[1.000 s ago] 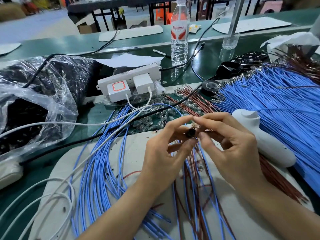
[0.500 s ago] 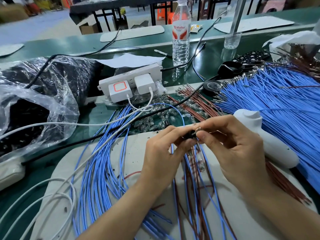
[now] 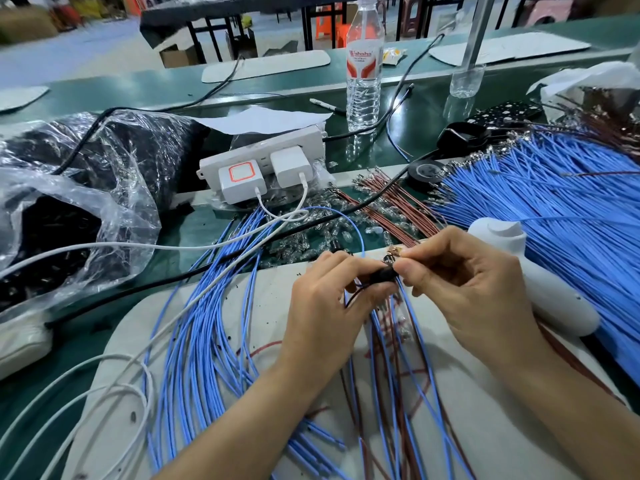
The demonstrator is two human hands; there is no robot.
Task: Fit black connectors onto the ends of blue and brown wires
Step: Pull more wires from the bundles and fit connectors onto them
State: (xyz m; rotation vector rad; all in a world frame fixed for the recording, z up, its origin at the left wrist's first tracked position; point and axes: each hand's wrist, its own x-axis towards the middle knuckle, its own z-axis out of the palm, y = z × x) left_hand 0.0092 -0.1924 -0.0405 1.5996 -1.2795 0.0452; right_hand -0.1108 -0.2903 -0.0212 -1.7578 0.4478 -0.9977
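A worker's left hand and right hand meet on a black connector above a wire-strewn bench.

The left hand pinches the connector between thumb and fingertips, holding it just above the white mat. The right hand pinches a metal-tipped wire end at the connector's top, though which colour of wire is hard to make out. Loose blue wires fan across the mat beneath the hands, and brown wires lie just beyond them. A power strip, a water bottle and a crumpled plastic bag sit farther back and to the left.
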